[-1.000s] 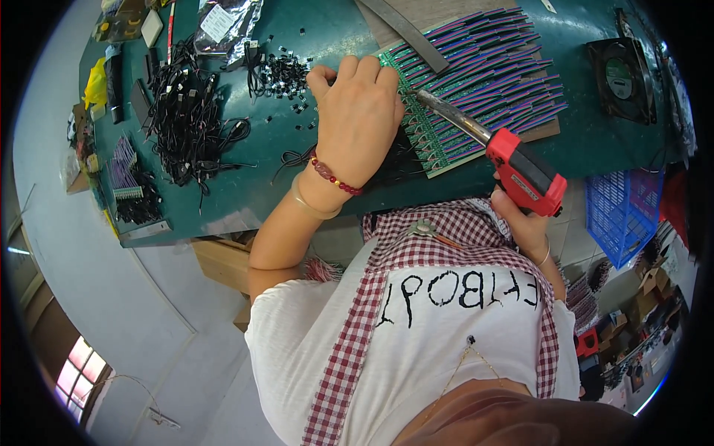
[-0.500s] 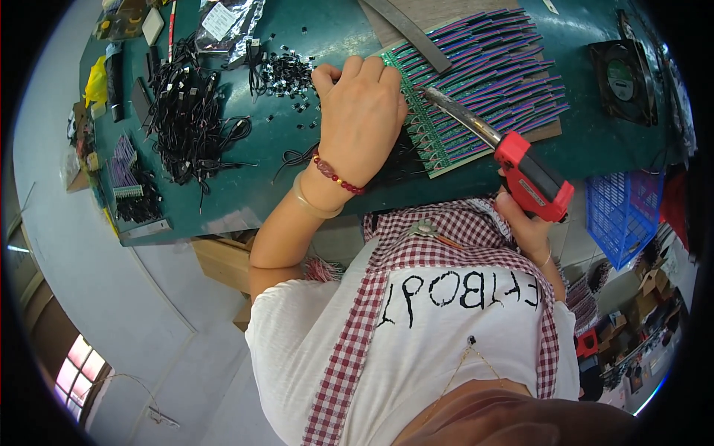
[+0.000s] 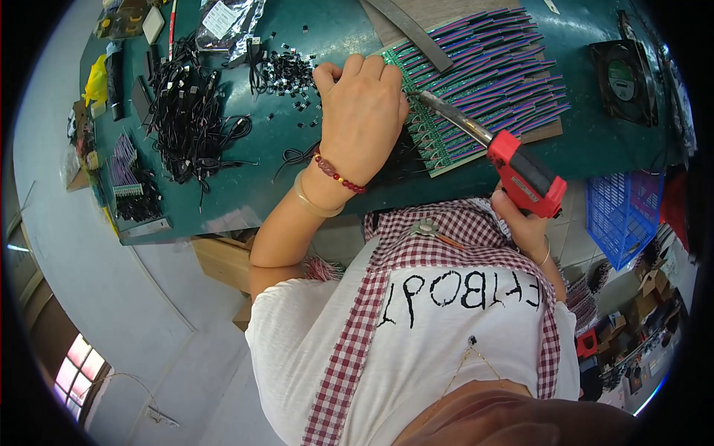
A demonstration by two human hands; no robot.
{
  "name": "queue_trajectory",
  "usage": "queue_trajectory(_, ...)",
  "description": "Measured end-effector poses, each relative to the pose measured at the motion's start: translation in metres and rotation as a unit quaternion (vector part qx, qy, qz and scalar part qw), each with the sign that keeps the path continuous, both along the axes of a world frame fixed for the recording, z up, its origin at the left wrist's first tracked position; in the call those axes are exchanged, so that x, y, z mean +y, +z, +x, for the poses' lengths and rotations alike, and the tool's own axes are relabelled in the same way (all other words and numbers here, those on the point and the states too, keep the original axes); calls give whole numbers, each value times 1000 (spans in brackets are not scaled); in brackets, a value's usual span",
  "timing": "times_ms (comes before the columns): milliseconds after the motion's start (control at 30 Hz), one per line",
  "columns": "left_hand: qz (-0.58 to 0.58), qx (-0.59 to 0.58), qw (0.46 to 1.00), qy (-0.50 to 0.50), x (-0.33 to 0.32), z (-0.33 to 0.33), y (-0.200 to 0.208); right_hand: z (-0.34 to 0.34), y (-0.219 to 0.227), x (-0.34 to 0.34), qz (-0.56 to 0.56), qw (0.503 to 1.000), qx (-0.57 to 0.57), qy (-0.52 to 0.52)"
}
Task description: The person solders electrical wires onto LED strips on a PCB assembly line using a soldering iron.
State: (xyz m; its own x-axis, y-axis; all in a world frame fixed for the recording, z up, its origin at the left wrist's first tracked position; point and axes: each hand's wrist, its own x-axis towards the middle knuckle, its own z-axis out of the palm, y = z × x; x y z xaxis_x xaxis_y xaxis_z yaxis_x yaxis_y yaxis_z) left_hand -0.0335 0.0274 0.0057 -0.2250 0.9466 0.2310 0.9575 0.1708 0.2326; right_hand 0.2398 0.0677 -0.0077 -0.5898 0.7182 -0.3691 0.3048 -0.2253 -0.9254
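My left hand (image 3: 361,111) is closed, its fingers curled down at the left edge of a green circuit board panel (image 3: 439,152); whatever is between the fingertips is hidden under the hand. Rows of purple, blue and dark wires (image 3: 498,82) fan out from the panel to the right. My right hand (image 3: 520,223) grips a red and black soldering gun (image 3: 524,175) from below. Its metal tip points up and left, reaching the panel's edge close beside my left fingers. A curved grey metal strip (image 3: 409,30) lies across the top of the panel and wires.
Small black connectors (image 3: 286,70) lie scattered left of my left hand. Beyond them is a heap of black cables (image 3: 186,119). A black fan (image 3: 623,82) stands at the right of the green table (image 3: 297,197). A blue plastic basket (image 3: 621,215) sits below the table's right edge.
The soldering gun and my right hand have shifted slightly left, bringing the tip nearer my left fingers. My left hand has hardly moved.
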Motion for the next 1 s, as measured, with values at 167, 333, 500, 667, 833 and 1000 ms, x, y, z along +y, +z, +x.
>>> queue_trajectory(167,2,3,1000,4,0,1,-1,-3,4,1,30,998,62,-7)
queue_trajectory(333,1,6,1000,3,0,0,-2,-3,4,0,27,999,45,-14)
queue_trajectory(500,1,9,1000,-1,0,0,-1,-2,2,0,41,998,54,-17)
queue_trajectory(667,-3,16,1000,-5,-1,0,1,-13,14,7,-62,988,130,-57)
queue_trajectory(833,-29,17,999,3,-7,1,9,-30,19,27,-129,949,278,-69)
queue_trajectory(1000,-82,-35,996,24,-20,3,16,-55,13,45,-166,905,379,-100)
